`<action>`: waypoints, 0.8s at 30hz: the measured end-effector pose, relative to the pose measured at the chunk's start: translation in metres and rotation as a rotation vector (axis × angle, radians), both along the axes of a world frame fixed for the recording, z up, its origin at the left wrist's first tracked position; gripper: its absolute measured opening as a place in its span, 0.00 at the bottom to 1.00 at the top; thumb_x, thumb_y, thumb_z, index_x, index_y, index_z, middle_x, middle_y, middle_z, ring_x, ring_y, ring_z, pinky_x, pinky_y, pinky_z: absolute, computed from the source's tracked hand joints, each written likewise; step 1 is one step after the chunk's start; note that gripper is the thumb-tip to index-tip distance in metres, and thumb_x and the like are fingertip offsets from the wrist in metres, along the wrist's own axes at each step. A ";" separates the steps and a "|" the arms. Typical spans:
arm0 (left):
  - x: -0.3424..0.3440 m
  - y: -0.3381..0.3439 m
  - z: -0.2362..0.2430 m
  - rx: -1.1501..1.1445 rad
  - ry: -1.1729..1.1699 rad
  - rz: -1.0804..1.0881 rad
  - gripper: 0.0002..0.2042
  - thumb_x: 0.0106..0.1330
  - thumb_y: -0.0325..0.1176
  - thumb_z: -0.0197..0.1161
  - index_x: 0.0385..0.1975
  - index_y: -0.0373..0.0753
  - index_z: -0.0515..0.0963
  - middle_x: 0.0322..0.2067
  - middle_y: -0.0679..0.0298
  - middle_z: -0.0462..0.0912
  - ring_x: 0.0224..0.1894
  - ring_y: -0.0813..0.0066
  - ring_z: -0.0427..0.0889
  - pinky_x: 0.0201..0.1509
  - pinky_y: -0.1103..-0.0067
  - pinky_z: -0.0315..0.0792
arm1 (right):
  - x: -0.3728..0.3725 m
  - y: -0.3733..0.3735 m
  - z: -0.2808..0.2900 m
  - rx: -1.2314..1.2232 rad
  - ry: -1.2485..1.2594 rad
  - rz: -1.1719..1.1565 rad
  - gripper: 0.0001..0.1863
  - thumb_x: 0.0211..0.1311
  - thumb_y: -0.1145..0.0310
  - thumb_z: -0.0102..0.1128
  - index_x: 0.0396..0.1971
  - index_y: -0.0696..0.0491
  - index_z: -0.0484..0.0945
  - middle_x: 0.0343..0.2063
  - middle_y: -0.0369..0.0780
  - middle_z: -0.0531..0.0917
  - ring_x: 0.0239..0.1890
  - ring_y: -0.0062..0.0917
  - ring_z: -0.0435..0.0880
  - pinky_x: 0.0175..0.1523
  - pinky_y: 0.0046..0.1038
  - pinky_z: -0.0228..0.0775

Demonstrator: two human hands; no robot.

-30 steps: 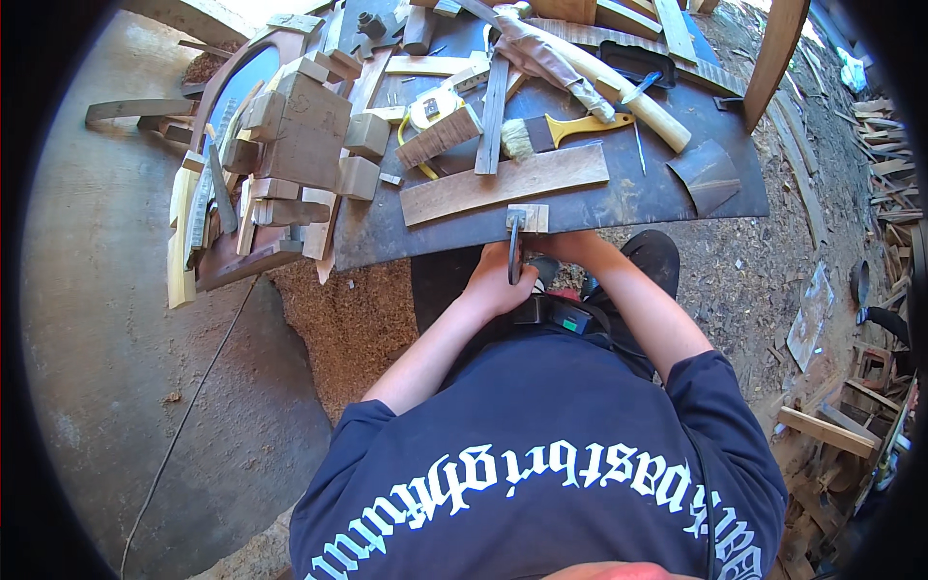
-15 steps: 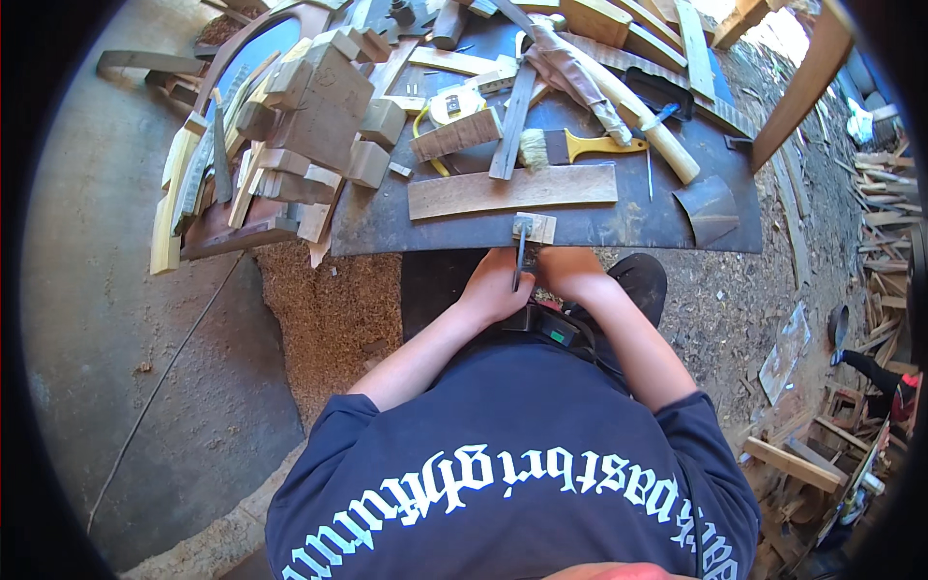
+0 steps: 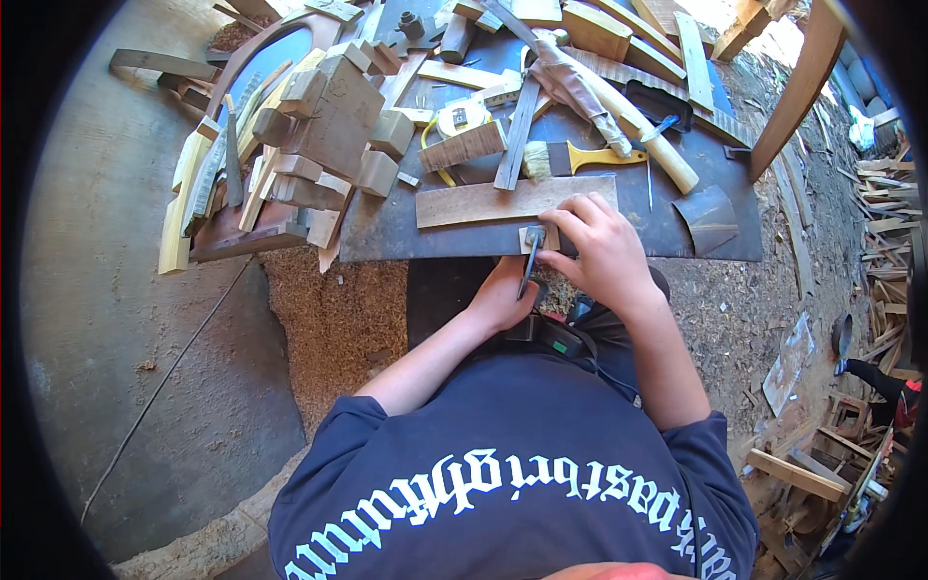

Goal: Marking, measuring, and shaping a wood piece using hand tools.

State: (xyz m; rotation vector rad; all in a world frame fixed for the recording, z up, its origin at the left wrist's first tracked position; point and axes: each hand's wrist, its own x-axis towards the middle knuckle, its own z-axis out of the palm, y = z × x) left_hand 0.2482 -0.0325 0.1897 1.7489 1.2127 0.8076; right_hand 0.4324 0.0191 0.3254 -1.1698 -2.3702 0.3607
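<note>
So the big change from half a second ago is the right hand point(image 3: 607, 244): it was tucked below the table edge next to the other one, and now it's up by the top of the metal clamp point(image 3: 531, 266). The left hand point(image 3: 504, 296) is pretty much where it was, low against that clamp.

Grip-wise, the right hand is loosely spread, thumb and forefinger well parted on either side of the small wood block point(image 3: 552, 239) at the clamp's top end. Can't tell if the fingertips actually press on it. The left hand is curled at the lower part of the clamp, but its fingers are mostly hidden, so no idea whether it's closed around anything.

The clamp itself sits at the near edge of the dark tabletop point(image 3: 387, 237). Just beyond it lies a flat wood strip point(image 3: 483, 201), its right end partly behind the right hand. Further past the clamp there's a yellow-handled paintbrush point(image 3: 597, 157), with a tape measure point(image 3: 459, 118) beyond to the left. Well left of the clamp is a big jumble of wood pieces point(image 3: 338, 111), and off to its right lies a dark curved sheet point(image 3: 708, 220).
</note>
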 end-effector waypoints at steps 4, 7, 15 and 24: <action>0.006 -0.001 0.014 -0.011 -0.007 -0.020 0.27 0.57 0.22 0.52 0.60 0.30 0.64 0.52 0.40 0.72 0.57 0.42 0.74 0.64 0.61 0.68 | 0.009 0.000 0.000 0.001 -0.021 0.041 0.19 0.49 0.62 0.75 0.38 0.54 0.81 0.38 0.38 0.79 0.46 0.34 0.79 0.49 0.36 0.74; 0.017 0.001 0.020 0.039 0.017 -0.106 0.27 0.56 0.22 0.52 0.61 0.30 0.64 0.54 0.40 0.71 0.59 0.41 0.72 0.66 0.60 0.66 | 0.024 -0.003 0.008 0.026 -0.067 0.036 0.17 0.49 0.61 0.74 0.37 0.53 0.81 0.37 0.37 0.80 0.45 0.33 0.78 0.48 0.35 0.71; 0.084 0.008 0.038 -0.181 -0.068 -0.223 0.29 0.56 0.23 0.54 0.62 0.30 0.63 0.54 0.41 0.71 0.60 0.43 0.72 0.68 0.61 0.64 | 0.087 -0.023 0.015 0.057 -0.099 -0.162 0.17 0.50 0.60 0.73 0.37 0.52 0.82 0.36 0.36 0.80 0.45 0.33 0.77 0.49 0.35 0.69; 0.132 0.013 0.017 -0.059 -0.137 -0.212 0.28 0.56 0.25 0.57 0.60 0.32 0.63 0.48 0.49 0.73 0.49 0.58 0.76 0.58 0.67 0.70 | 0.142 -0.029 0.016 0.102 -0.146 -0.287 0.17 0.50 0.62 0.74 0.39 0.50 0.83 0.39 0.35 0.81 0.47 0.32 0.78 0.49 0.35 0.68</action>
